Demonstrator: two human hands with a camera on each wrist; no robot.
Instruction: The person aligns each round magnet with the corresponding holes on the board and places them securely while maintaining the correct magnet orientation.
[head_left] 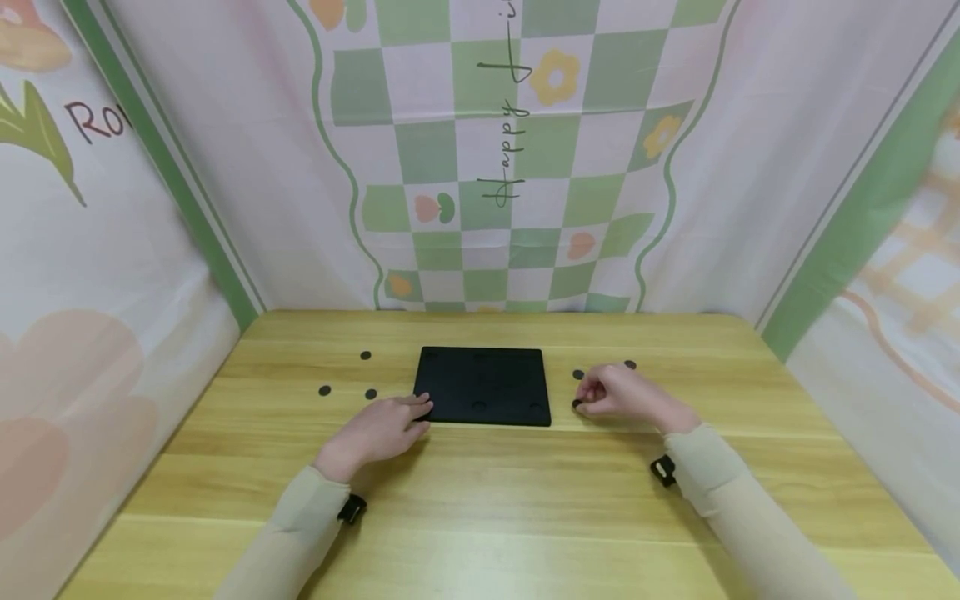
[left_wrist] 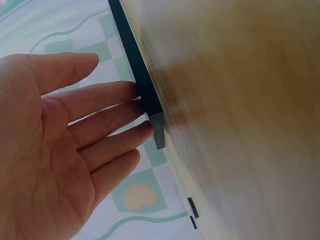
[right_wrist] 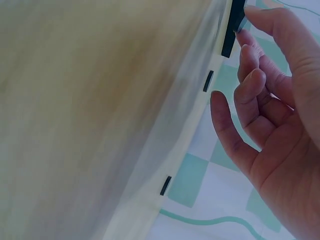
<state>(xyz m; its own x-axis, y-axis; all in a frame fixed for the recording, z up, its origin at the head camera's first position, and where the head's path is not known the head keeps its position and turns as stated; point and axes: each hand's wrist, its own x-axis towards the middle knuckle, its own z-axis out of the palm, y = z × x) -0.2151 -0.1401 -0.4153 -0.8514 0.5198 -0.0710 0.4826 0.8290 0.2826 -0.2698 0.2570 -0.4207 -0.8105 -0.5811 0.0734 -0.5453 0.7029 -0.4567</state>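
A flat black board lies on the wooden table, with faint round outlines along its edges. At its near left corner the straight fingers of my left hand rest on it; the left wrist view shows those fingertips against the board's edge. Just right of the board, my right hand pinches a small black disc between thumb and index finger. In the right wrist view the disc overlaps the end of the board, and the other fingers are loosely bent.
Beside and behind my right hand lie two more black discs, one close and another disc farther right. Left of the board are three: a far disc, an outer disc and a near disc. Patterned cloth hangs behind the table.
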